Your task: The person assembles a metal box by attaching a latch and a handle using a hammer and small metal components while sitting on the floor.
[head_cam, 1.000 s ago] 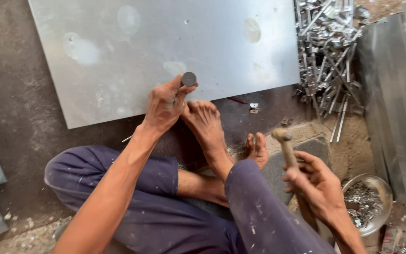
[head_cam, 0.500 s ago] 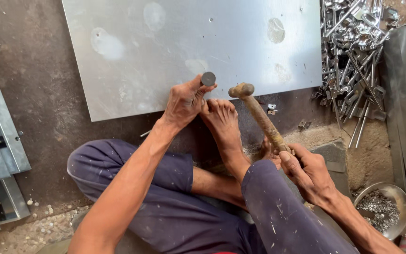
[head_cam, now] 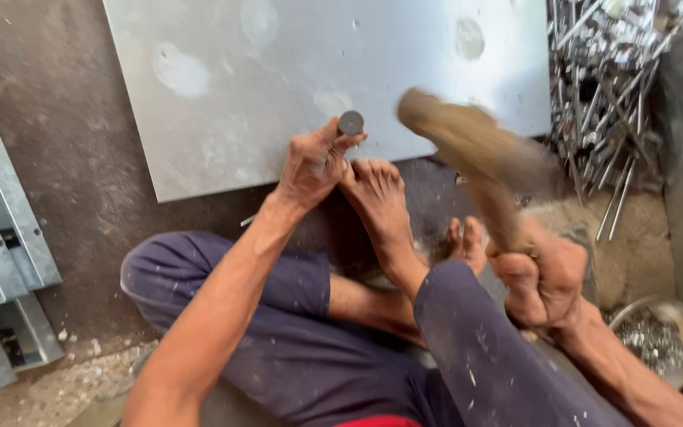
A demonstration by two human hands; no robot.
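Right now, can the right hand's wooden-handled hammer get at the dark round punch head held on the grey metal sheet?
Probably yes: the hammer is blurred beside the punch head, with nothing between; the left hand grips below it.

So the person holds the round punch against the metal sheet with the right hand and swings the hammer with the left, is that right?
Not quite: the hands are swapped. In the head view the left hand holds the round punch against the metal sheet, and the right hand swings the hammer, which is blurred in motion.
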